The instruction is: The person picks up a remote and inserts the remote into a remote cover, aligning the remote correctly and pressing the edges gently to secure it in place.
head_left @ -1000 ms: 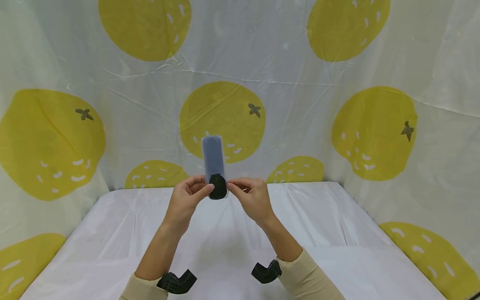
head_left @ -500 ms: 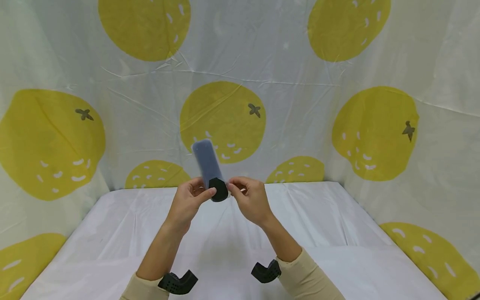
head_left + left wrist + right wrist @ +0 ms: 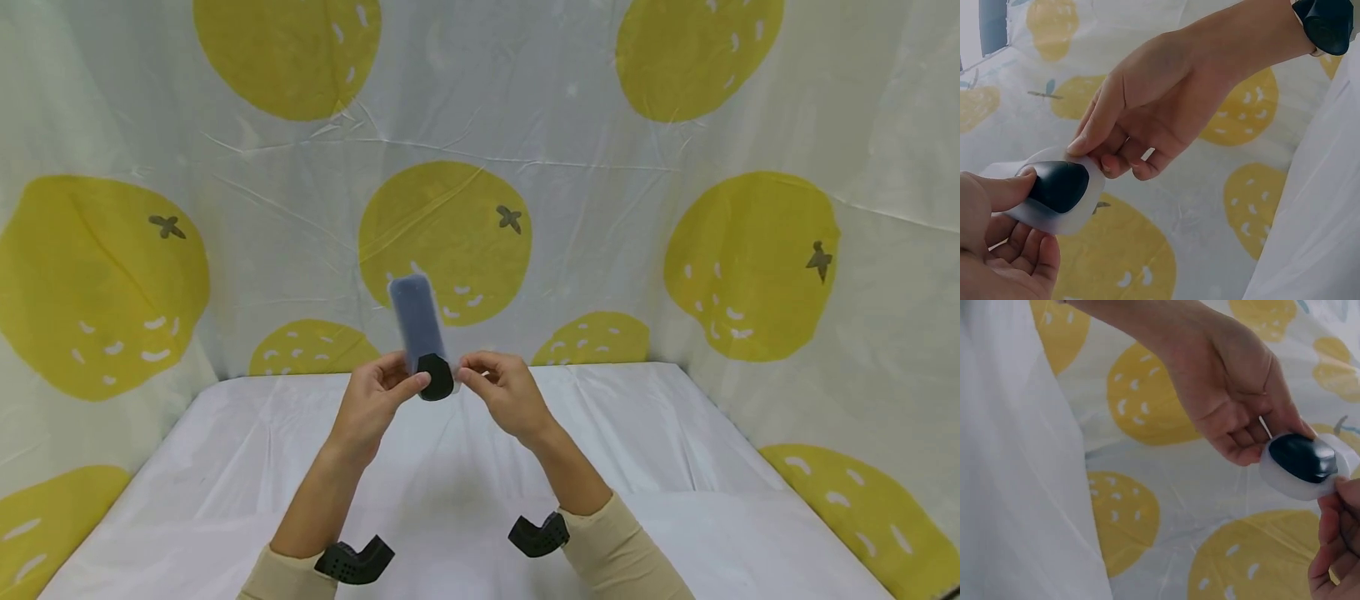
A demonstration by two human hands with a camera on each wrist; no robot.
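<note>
Held up in the middle of the head view is a long, flat, bluish translucent piece (image 3: 417,315) with rounded corners, tilted to the left. At its lower end sits a glossy black rounded part (image 3: 1059,185), framed by a pale, clear-looking rim (image 3: 1285,485). My left hand (image 3: 371,404) grips the piece from the left, thumb on the black part and fingers behind. From the right, my right hand (image 3: 510,402) pinches the edge of the pale rim between thumb and forefinger. What kind of object it is, I cannot tell. Its back is hidden.
A white-covered table (image 3: 465,467) lies beneath the hands. Behind it and at both sides hangs a pale curtain (image 3: 577,250) printed with large yellow fruit. Each forearm wears a black wrist mount (image 3: 355,561) near a beige sleeve (image 3: 626,546).
The piece has gone from nearly upright to leaning left, then come slightly back. My right hand has shifted a little to the right, while the left keeps its grip.
</note>
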